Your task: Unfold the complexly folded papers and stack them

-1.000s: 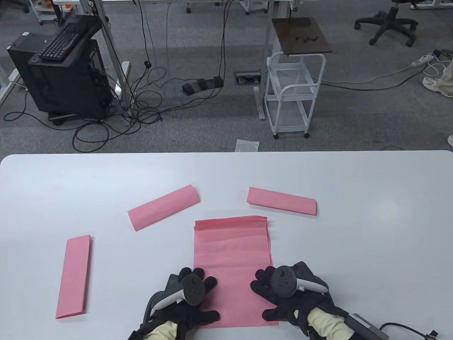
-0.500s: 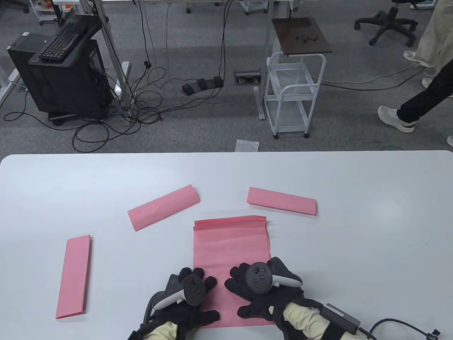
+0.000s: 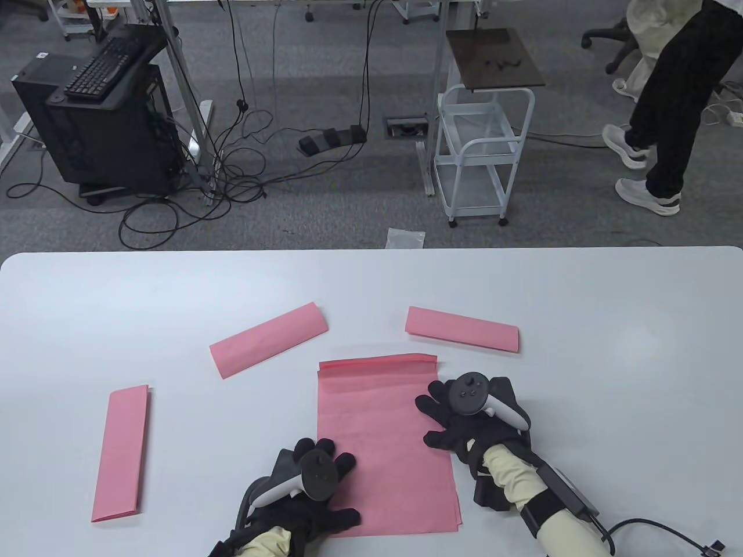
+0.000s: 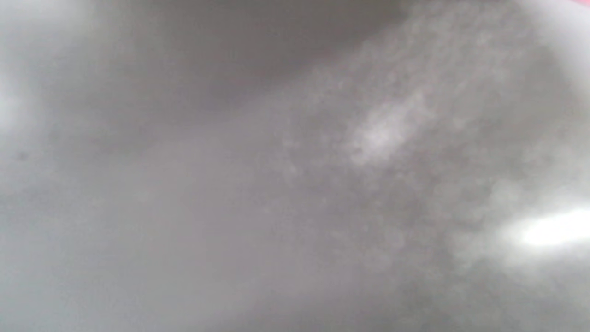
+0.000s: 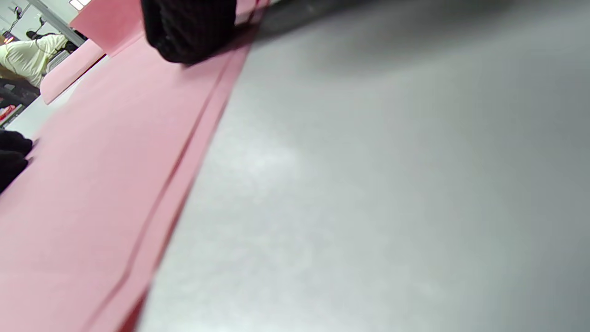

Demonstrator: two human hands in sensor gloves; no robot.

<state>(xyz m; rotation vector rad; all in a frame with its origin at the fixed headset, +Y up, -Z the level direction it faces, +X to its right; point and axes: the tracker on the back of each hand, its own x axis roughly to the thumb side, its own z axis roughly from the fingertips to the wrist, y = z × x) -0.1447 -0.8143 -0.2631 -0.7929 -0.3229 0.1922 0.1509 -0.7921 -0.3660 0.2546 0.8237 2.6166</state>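
**Both hands flat on the pink stack**

While the left hand [image 3: 307, 493] lies spread, palm down, on the near left corner of the unfolded pink sheets [image 3: 383, 447], the right hand [image 3: 470, 415] rests with its fingers splayed open on the stack's right edge, farther up the table. Neither hand grips anything; the fingers simply press on paper. In the right wrist view a black fingertip [image 5: 189, 27] sits on the top sheet, and staggered edges of the sheets beneath show beside it. The left wrist view is a grey blur and tells nothing.

Beyond the right hand's fingertips lies a folded pink strip [image 3: 461, 329]. Past the left hand's fingertips and to their left lies a second folded strip [image 3: 268, 339], tilted. Well out to the left of the left hand sits a third folded strip [image 3: 121, 454], lying lengthwise on the white table [image 3: 609, 377].
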